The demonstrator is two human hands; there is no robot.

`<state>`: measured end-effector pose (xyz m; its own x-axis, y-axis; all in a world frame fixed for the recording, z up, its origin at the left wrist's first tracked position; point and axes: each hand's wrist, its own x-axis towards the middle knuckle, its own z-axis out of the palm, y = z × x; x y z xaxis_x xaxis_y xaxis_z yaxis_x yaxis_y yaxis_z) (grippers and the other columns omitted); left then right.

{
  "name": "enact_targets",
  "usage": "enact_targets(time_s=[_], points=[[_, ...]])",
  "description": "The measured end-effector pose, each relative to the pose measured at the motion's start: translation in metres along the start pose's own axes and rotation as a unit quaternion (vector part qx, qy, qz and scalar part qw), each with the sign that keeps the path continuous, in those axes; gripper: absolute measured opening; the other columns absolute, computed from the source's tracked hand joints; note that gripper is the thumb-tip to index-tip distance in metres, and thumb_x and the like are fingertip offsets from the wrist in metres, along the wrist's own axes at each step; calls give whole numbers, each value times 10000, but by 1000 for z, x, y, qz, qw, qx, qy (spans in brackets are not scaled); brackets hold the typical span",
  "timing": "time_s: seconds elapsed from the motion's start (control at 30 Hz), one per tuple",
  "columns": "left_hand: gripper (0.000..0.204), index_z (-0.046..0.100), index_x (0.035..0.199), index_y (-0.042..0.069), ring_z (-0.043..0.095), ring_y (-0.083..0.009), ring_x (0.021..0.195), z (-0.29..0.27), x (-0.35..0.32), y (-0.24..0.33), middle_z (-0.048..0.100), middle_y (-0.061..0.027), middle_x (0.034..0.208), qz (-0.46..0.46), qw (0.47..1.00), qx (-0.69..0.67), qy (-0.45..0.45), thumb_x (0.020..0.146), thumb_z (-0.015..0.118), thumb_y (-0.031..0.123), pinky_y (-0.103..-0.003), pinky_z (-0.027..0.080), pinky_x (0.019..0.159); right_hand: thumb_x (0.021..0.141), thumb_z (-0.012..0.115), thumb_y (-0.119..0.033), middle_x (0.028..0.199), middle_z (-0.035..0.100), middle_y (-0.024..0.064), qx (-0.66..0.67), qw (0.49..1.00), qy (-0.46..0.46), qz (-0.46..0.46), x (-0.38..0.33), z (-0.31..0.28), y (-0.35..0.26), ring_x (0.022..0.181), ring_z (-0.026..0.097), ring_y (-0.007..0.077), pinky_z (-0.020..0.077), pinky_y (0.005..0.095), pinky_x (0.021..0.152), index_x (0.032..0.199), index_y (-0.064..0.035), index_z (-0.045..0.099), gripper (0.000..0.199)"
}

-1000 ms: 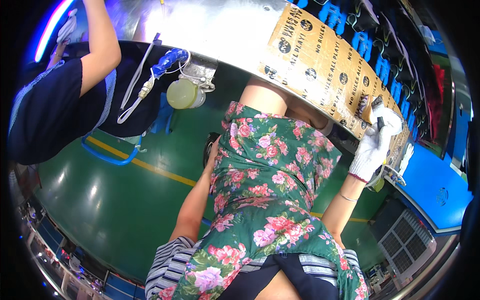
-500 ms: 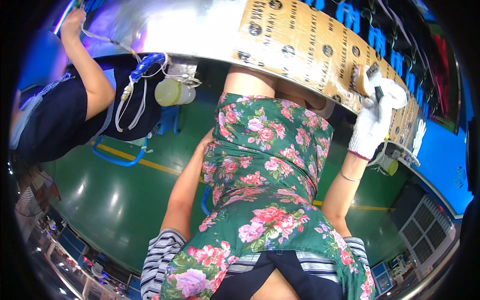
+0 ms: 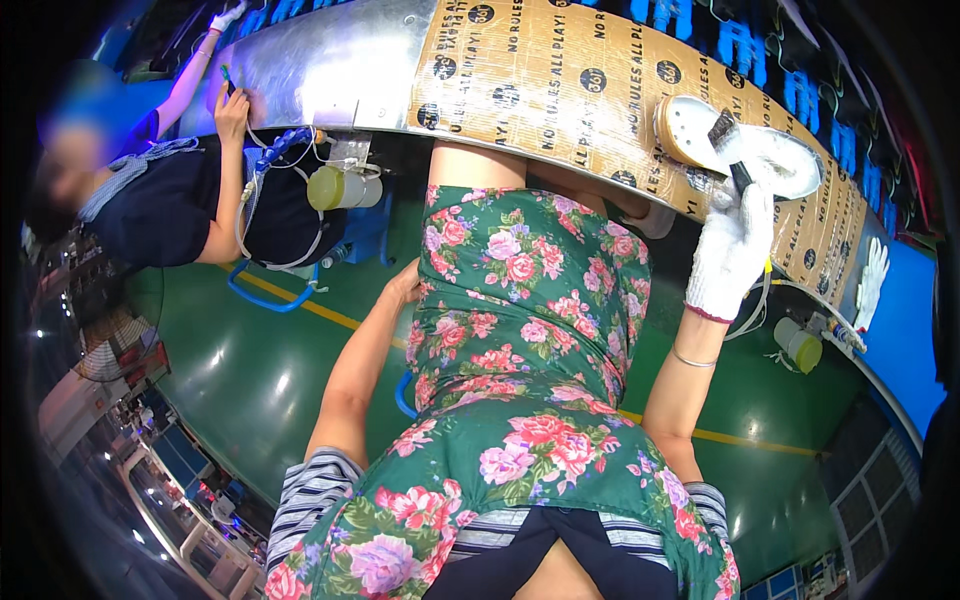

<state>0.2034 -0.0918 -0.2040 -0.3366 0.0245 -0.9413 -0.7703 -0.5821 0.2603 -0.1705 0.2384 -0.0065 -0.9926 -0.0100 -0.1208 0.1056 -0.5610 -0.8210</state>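
Note:
A white knitted glove covers my right hand (image 3: 733, 240), which is closed around the black handle of a brush (image 3: 739, 175). The brush's dark bristles lie against a shoe-sole-shaped piece on the cardboard-covered bench. One end of that piece is a tan, rounded part (image 3: 682, 135) with small dark dots; the other is a whitish oval part (image 3: 795, 165). The brush covers their junction, so I cannot tell whether they are one piece. My bare left hand (image 3: 403, 284) rests low against the side of my flowered green apron (image 3: 520, 260), its fingers mostly hidden.
Printed brown cardboard (image 3: 560, 90) covers the bench beside bare metal (image 3: 300, 85). Blue items (image 3: 735, 40) line the far side. A white glove (image 3: 873, 280) lies at right. Yellow-lidded containers (image 3: 345, 188) hang below the edge. A co-worker (image 3: 160, 215) sits at left.
The view has shifted. My right hand has turned, and the brush and the tan and white parts show more openly. The co-worker's hand has come lower. My left hand stays by the apron.

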Motion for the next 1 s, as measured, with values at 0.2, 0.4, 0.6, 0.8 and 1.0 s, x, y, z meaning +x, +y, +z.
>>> enact_targets(time_s=[0.2, 0.4, 0.6, 0.8, 1.0], points=[[516, 686, 1316, 4, 731, -187, 1054, 14, 0, -16, 758, -95, 1212, 32, 992, -118, 25, 1073, 577, 447, -386, 615, 927, 1024, 675, -143, 1270, 668, 127, -21, 1000, 9, 16, 0, 1, -2, 1130, 635, 187, 518, 340, 993, 1329, 52, 624, 366], [525, 693, 1309, -2, 730, -188, 1048, 11, 10, -25, 759, -95, 1206, 40, 993, -110, -7, 1073, 577, 453, -378, 609, 923, 1030, 664, -164, 1327, 676, 150, -46, 999, -25, -12, 1, -6, -1, 1231, 627, 210, 493, 351, 1077, 1349, 85, 624, 407], [534, 700, 1302, -8, 729, -189, 1042, -2, 33, -35, 761, -95, 1200, 64, 994, -74, -52, 1073, 577, 459, -370, 602, 918, 1048, 641, -217, 1365, 683, 121, -91, 995, -11, -37, -1, -10, -2, 1252, 621, 202, 462, 352, 1065, 1390, 58, 623, 440], [543, 707, 1295, -14, 728, -190, 1037, 2, 77, -78, 763, -95, 1194, 161, 985, -63, 2, 1074, 578, 465, -362, 595, 914, 1037, 675, -188, 1319, 701, 90, -56, 998, -4, -16, -3, -14, -3, 1156, 645, 144, 492, 281, 870, 1405, 12, 616, 423], [592, 727, 1252, -56, 721, -191, 1031, 32, 46, -89, 772, -76, 1156, 266, 954, -95, 104, 1099, 528, 479, -343, 541, 936, 1017, 692, -149, 1299, 713, 114, -68, 998, 9, -10, -4, -2, -16, 1096, 671, 148, 524, 268, 825, 1398, 31, 617, 428]])
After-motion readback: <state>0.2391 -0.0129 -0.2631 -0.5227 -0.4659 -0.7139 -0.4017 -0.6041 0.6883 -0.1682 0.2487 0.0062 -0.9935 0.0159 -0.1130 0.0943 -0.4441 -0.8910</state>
